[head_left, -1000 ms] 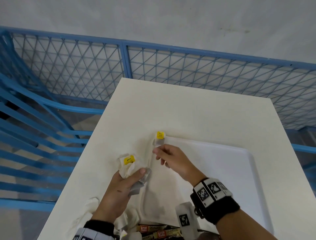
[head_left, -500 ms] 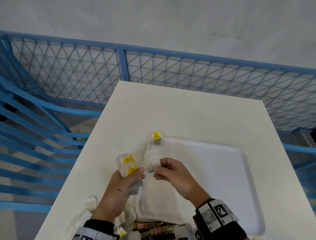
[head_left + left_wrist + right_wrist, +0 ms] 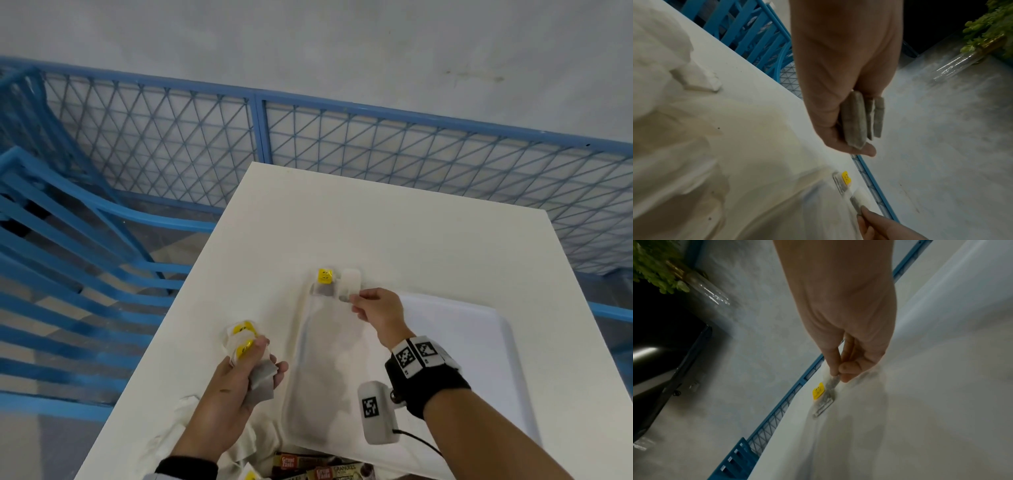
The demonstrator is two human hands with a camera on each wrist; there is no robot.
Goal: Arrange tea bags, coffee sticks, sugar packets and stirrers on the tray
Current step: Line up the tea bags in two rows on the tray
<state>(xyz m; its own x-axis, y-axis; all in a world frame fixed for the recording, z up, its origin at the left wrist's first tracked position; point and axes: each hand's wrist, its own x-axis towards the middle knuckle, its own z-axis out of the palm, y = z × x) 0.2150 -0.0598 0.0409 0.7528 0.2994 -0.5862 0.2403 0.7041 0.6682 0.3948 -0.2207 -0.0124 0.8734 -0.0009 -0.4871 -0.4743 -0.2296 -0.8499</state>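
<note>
Pinching a light, limp tea bag (image 3: 349, 287) by its near edge, the right hand (image 3: 378, 310) is lowering it at the tray's (image 3: 479, 342) ten-o'clock corner, while the left hand (image 3: 239, 380) is clutching a small stack of tea bags (image 3: 251, 356).

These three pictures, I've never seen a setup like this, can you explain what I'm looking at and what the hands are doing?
No machine here: a person wears three cameras. The top picture looks down from the head; the other two look along each wrist. A white tray lies on a white table. One tea bag with a yellow tag already lies at the tray's far left corner. The right hand pinches a second tea bag just beside it. The left hand grips a small stack of tea bags. Coffee sticks lie at the near edge.
</note>
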